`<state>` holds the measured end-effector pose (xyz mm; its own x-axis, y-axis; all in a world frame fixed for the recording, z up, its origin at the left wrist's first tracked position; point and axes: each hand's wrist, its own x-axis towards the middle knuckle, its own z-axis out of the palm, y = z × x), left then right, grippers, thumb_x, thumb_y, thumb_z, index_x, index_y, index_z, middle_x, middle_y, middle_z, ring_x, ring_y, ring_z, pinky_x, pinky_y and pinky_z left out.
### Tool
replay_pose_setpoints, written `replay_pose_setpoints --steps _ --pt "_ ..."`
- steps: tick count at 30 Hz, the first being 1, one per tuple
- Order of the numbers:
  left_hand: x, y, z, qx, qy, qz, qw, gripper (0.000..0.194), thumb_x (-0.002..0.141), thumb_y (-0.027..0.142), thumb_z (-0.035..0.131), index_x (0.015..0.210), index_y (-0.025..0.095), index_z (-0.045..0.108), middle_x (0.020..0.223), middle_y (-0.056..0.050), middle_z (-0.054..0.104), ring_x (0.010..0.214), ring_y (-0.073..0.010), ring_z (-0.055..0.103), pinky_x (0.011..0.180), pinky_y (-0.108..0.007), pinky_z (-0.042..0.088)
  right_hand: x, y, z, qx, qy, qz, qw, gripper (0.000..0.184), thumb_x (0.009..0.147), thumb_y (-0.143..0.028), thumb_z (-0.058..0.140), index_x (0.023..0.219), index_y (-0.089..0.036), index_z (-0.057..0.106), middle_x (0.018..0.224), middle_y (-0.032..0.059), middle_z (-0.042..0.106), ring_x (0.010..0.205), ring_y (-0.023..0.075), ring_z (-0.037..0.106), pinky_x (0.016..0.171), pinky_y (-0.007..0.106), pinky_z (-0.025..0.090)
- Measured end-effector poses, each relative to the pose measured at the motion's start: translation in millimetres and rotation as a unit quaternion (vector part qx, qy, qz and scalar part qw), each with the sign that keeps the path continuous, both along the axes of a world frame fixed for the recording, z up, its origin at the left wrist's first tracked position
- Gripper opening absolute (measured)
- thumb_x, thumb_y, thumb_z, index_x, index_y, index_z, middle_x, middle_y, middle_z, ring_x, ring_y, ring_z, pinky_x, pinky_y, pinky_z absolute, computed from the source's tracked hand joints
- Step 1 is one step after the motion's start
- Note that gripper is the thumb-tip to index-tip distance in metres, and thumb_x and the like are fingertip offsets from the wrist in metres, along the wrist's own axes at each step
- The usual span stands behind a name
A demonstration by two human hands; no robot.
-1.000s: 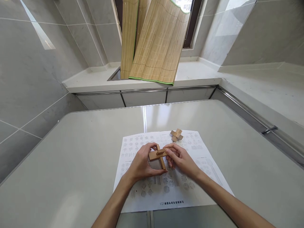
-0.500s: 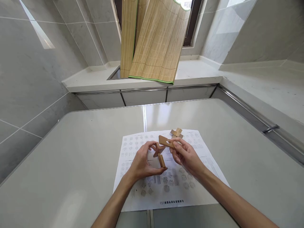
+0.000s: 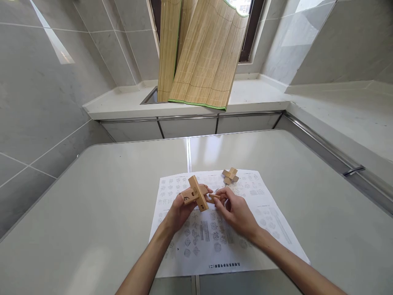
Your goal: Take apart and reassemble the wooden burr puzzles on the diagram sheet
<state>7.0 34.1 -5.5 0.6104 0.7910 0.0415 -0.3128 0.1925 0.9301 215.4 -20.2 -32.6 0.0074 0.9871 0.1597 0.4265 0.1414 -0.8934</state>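
Note:
My left hand (image 3: 177,210) is closed round a partly built wooden cross puzzle (image 3: 194,193), holding it up over a printed instruction sheet (image 3: 227,246). My right hand (image 3: 235,209) pinches a single wooden bar (image 3: 214,198) whose tip points at the cross and nearly touches its right side. A small finished wooden burr puzzle (image 3: 230,175) rests on the far edge of the sheet, just beyond my right hand.
The sheet lies on a pale grey table (image 3: 92,196) with a seam down its middle. Behind it runs a white counter (image 3: 254,96) with a sink cut-out, and rolled bamboo mats (image 3: 199,53) lean against the window. Tiled walls close in left and right.
My right hand has brought its wooden bar down from above towards the cross. My left hand has turned the cross and lifted it slightly leftward.

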Motion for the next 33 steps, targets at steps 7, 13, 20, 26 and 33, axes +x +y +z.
replay_pose_setpoints --steps 7,13,20,26,33 --pt "0.2 -1.9 -6.9 -0.017 -0.017 -0.037 0.999 0.079 0.085 0.079 0.053 0.125 0.013 0.074 0.101 -0.015 0.074 0.105 -0.0373 0.068 0.103 -0.054 0.048 -1.7 0.6 -2.5 0.071 -0.15 0.04 0.985 0.009 0.102 -0.03 0.057 0.098 -0.023 0.062 0.085 0.0057 0.069 0.076 0.0237 0.063 0.067 0.036 0.047" --pt "-2.4 1.0 -11.2 -0.007 0.018 -0.049 0.999 0.083 0.082 0.077 0.063 0.137 0.015 0.067 0.127 -0.018 0.072 0.12 -0.0422 0.066 0.109 -0.056 0.046 -0.5 1.3 -0.3 0.123 -0.104 0.004 0.987 0.007 0.103 -0.026 0.053 0.108 -0.024 0.058 0.1 0.0093 0.065 0.092 0.0272 0.062 0.08 0.043 0.053" --pt "5.6 -4.3 -5.7 0.059 0.076 -0.019 0.995 0.088 0.07 0.07 0.083 0.139 0.018 0.063 0.13 -0.016 0.07 0.127 -0.0429 0.063 0.107 -0.053 0.049 0.9 -8.2 15.0 0.231 -0.066 0.063 0.969 0.067 0.092 -0.023 0.067 0.152 -0.031 0.038 0.151 0.0161 0.038 0.143 0.0392 0.042 0.11 0.06 0.046" --pt "9.0 -10.7 -7.8 0.079 0.094 -0.065 0.99 0.089 0.066 0.064 0.091 0.139 0.02 0.062 0.109 -0.012 0.072 0.108 -0.0353 0.071 0.105 -0.052 0.051 -0.9 -7.0 11.8 0.228 -0.101 0.1 0.963 0.063 0.087 -0.01 0.068 0.144 -0.033 0.052 0.154 0.0137 0.035 0.143 0.0362 0.043 0.11 0.056 0.049" --pt "7.7 -8.5 -11.4 0.107 0.094 -0.053 0.988 0.082 0.067 0.061 0.092 0.132 0.019 0.066 0.117 -0.012 0.066 0.113 -0.0327 0.064 0.106 -0.047 0.049 1.9 -0.8 5.7 0.184 -0.044 0.114 0.975 0.058 0.093 -0.015 0.068 0.145 -0.036 0.053 0.136 0.0106 0.053 0.127 0.0299 0.059 0.101 0.049 0.059"
